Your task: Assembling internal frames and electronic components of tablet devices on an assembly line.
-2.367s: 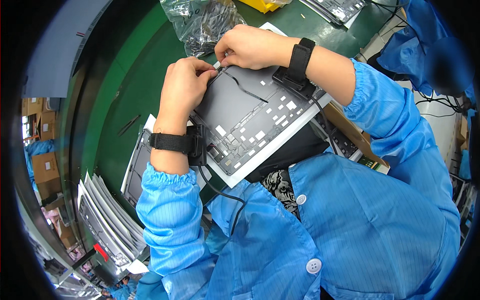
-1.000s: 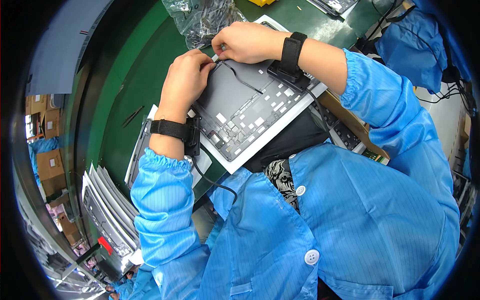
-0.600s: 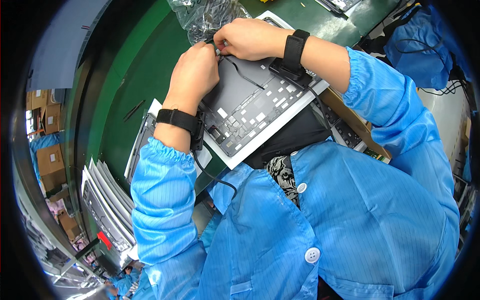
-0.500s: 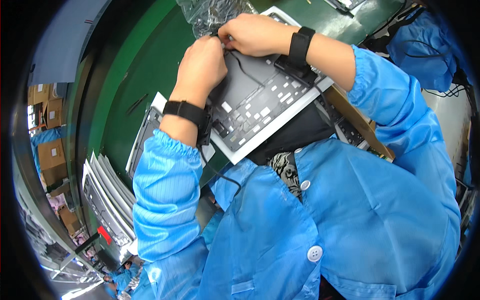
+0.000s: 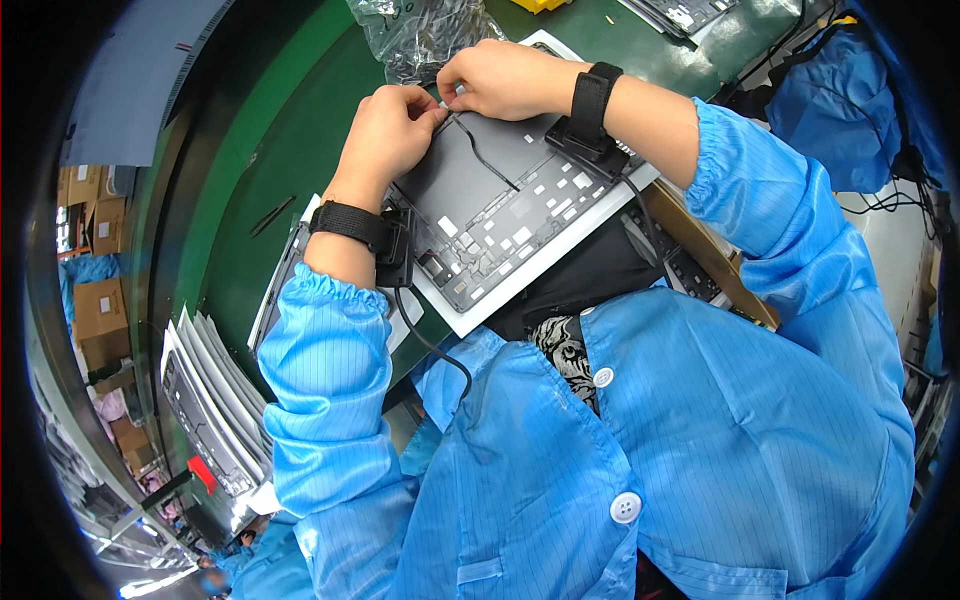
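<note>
A dark grey laptop casing with several small white pads lies tilted on a white foam sheet in front of me. A thin black cable runs over its smooth part toward the far edge. There my left hand is closed, its thumb and finger pinching near the cable's end. Right beside it, my right hand pinches at the same end, fingertips almost touching the left ones. The fingers partly hide the cable's tip. Each wrist carries a black strap with a small black box and a lead.
Beyond my hands lies a crumpled clear plastic bag. Black tweezers rest on the green table at left. A stack of white-edged panels stands at lower left. Another panel and a yellow object sit at the back.
My left hand has shifted slightly left and its fingers have straightened somewhat. My right hand is a little lower in view. A yellow object has come into view at the top.
</note>
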The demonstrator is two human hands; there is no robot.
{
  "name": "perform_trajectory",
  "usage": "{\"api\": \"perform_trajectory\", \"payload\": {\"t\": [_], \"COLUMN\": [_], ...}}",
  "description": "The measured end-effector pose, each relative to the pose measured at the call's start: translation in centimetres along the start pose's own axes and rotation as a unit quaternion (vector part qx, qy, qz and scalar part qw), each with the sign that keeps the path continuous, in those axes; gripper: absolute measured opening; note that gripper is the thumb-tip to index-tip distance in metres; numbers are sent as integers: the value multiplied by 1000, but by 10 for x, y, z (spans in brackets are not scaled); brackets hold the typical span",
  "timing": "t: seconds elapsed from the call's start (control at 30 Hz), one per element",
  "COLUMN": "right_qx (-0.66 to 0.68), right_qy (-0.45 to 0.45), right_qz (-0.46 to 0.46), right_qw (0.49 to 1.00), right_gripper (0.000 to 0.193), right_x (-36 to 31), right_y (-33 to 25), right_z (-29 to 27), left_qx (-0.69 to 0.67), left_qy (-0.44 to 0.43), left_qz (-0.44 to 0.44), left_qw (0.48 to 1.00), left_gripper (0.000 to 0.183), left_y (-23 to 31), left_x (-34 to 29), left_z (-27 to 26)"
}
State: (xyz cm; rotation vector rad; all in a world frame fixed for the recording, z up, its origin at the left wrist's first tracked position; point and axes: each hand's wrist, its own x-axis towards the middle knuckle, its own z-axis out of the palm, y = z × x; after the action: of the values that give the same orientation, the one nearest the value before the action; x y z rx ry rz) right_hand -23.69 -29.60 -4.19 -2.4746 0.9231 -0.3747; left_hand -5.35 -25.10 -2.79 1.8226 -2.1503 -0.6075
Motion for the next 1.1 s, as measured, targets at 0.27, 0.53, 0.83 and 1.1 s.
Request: {"api": "perform_trajectory", "payload": {"t": [0.27,0.53,0.83,1.1], "right_qx": [11,17,14,-30], "right_qy": [-8,-17,52,129], "right_qz": [-37,-46,-57,58], "right_qw": [999,999,997,989], "right_gripper": [16,16,23,40], "right_x": [4,8,-6,-127], "right_y": [11,11,13,16], "right_z": [-2,-1,-17,-49], "left_qx": [103,135,79,14], "left_qy": [-7,-12,-33,-62], "left_qz": [37,24,8,-4], "left_qw": [994,990,996,998], "left_gripper": [18,18,21,44], "left_y": [16,19,13,13], "left_x": [7,14,13,8], "left_z": [-7,-10,-12,-6]}}
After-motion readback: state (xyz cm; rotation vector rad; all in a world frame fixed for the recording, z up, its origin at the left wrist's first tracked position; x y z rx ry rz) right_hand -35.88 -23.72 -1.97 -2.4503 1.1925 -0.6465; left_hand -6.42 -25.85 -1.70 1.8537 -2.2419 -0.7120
